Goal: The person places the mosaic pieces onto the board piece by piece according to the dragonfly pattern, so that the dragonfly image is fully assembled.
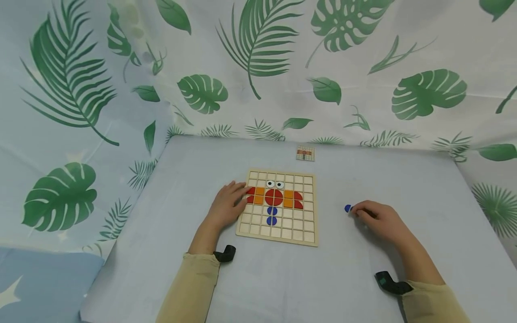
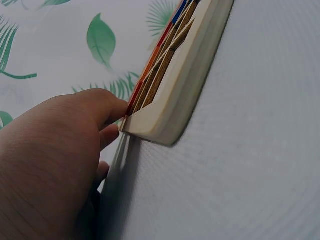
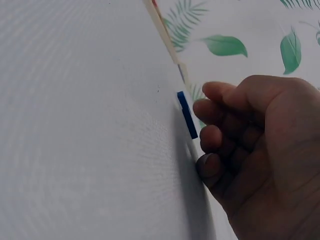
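Observation:
A square wooden grid board (image 1: 278, 241) lies on the table, holding colored tiles. They form a red circle (image 1: 273, 197), orange squares (image 1: 288, 198), red curved pieces (image 1: 298, 200), blue rounded pieces (image 1: 272, 220) and two eye tiles (image 1: 275, 184). My left hand (image 1: 226, 204) rests at the board's left edge with relaxed fingers; its thumb touches the edge in the left wrist view. To the right of the board, my right hand (image 1: 377, 220) hovers beside a loose blue piece (image 3: 187, 115), fingers loosely bent. In the right wrist view a small gap separates that piece from the fingertips.
A small pattern card (image 1: 305, 153) with a similar picture lies behind the board. Leaf-printed curtains (image 1: 282, 107) hang behind the table and along its sides. Black devices (image 1: 225, 254) are worn on both wrists.

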A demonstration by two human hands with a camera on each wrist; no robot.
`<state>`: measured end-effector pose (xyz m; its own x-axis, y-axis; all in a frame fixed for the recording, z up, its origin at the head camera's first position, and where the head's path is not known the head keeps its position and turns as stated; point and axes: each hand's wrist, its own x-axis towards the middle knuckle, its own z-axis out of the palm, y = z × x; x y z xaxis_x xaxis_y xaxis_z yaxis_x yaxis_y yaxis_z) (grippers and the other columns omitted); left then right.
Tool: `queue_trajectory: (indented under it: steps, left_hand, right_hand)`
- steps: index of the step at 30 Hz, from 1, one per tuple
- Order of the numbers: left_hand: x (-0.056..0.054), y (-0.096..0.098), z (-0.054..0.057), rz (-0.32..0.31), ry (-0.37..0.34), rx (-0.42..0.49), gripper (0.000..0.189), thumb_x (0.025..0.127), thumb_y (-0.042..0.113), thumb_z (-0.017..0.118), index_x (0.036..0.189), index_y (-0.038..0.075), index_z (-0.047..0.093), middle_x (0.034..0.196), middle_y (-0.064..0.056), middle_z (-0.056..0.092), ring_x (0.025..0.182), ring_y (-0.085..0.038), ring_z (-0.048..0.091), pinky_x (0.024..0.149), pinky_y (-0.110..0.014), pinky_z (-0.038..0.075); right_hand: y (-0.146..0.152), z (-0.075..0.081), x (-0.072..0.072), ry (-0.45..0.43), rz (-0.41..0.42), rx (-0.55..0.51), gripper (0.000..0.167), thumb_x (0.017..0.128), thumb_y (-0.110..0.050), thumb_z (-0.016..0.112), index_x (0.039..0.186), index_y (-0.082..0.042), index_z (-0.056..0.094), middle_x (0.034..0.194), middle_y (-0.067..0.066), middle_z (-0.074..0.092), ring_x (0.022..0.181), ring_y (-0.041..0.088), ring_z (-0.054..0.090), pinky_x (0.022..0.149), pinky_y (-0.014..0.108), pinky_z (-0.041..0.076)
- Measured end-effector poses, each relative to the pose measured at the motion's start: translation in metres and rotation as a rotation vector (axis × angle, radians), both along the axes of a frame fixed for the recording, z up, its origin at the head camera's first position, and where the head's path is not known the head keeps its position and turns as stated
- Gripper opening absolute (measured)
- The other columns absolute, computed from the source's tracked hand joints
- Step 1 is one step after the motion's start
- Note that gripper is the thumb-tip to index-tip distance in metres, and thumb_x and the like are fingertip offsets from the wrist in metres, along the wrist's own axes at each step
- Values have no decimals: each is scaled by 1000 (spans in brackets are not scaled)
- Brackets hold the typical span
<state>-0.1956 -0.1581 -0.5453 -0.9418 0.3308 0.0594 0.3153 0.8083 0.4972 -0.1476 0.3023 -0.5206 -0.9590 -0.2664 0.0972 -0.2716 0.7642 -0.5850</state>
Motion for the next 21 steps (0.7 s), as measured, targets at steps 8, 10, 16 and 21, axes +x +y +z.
queue_trajectory:
  steps: [8,10,16,21]
  left_hand:
    - [0,1,1,2,-40,-21,58,99,41,54,152,24,41,157,1,41,152,-27,22,127,-47,13]
    - [0,3,1,10,-42,-35,64,96,46,56,153,24,38,157,1,40,152,-27,22,127,-46,12]
    - [1,16,-1,41,-17,-83,82,88,61,59,156,25,30,156,-4,38,151,-35,21,125,-55,12]
    - [7,28,0,77,-21,-108,92,82,68,61,157,28,25,156,-8,33,152,-40,16,124,-60,7]
  right_hand:
    - [3,-5,-1,15,-48,17,18,101,-20,56,107,-25,72,110,2,72,94,-19,47,77,11,44]
    - [3,-7,-1,16,-53,17,18,101,-21,56,108,-25,72,111,2,72,96,-20,45,78,11,44]
    - [1,-10,-3,37,-46,27,18,100,-21,58,112,-24,71,113,0,70,99,-16,47,81,14,43]
    - [-1,-11,-4,67,-34,48,22,99,-20,59,118,-21,70,113,1,69,94,-7,50,78,21,45]
